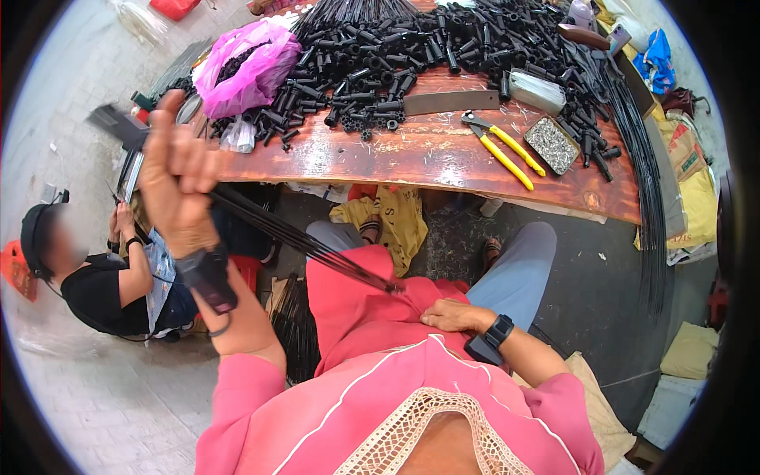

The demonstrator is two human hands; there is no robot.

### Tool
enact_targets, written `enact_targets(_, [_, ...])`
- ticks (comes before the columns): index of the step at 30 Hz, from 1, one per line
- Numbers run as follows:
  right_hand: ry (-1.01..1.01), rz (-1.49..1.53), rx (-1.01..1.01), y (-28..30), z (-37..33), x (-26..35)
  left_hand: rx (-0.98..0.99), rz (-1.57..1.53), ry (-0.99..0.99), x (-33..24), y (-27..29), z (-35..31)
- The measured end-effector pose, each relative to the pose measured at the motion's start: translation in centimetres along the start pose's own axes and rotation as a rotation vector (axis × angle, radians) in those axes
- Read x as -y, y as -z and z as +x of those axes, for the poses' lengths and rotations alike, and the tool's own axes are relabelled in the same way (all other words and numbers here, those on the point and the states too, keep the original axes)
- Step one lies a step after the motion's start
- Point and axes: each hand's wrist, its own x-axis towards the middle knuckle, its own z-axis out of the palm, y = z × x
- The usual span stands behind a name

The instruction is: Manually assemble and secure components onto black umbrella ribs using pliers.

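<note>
1. Pink shirt (380, 396): nearest the camera, filling the lower middle; every place below was taken from it.
2. Right hand (453, 315): lay flat on the shirt at the chest, fingers curled down onto the lower ends of the rods; whether it pinched them or only pressed them could not be told. A black wrist unit sat just behind it.
3. Rods (301, 237): a thin black bundle, running from the shirt up and to the left, slightly fanned toward the lower end.
4. Left hand (178, 178): raised up-left of the shirt, closed around the upper part of the rods, thumb up; a black unit was strapped at the wrist.
5. Table (427, 154): reddish wood, beyond the shirt and knees.
6. Black tubes (380, 71): heaped on the table's far half.
7. Pliers (507, 150): yellow-handled, on the table's near right part, beside a small tray of metal bits (552, 144).
8. Pink bag (245, 67): on the table's left end, holding more black pieces.
9. Co-worker (103, 277): seated left of the shirt, in black, hands busy with dark strips.
10. Handling note, a judgement: the rods would square up best with the ends butted firmly against the shirt and the upper grip kept snug so none slips out.
</note>
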Motion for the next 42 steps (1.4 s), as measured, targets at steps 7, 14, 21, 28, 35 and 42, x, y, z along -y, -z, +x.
enact_targets(7, [0.447,0.495,-0.596,4.9,-2.7,11.1,0.045,-0.681,0.026,3.2,3.0,-1.7])
enact_targets(14, [0.944,0.180,-1.149,9.6,-8.5,14.9,-0.344,-0.654,0.587,17.4,-5.6,-9.8])
enact_targets(21, [0.245,0.348,-0.921,12.5,-9.4,15.8,0.338,0.379,0.884,15.8,-3.2,-11.8])
enact_targets(28, [-0.040,0.267,-0.551,11.4,-5.2,15.7,0.254,0.172,0.146,12.1,-11.5,-3.7])
enact_targets(35, [0.329,0.114,-0.694,17.0,-8.4,17.4,0.119,0.141,0.253,12.6,-10.1,-2.0])
enact_targets(42, [0.717,0.628,-1.066,21.8,-8.5,21.8,0.182,0.157,0.254,14.0,-10.5,-1.5])
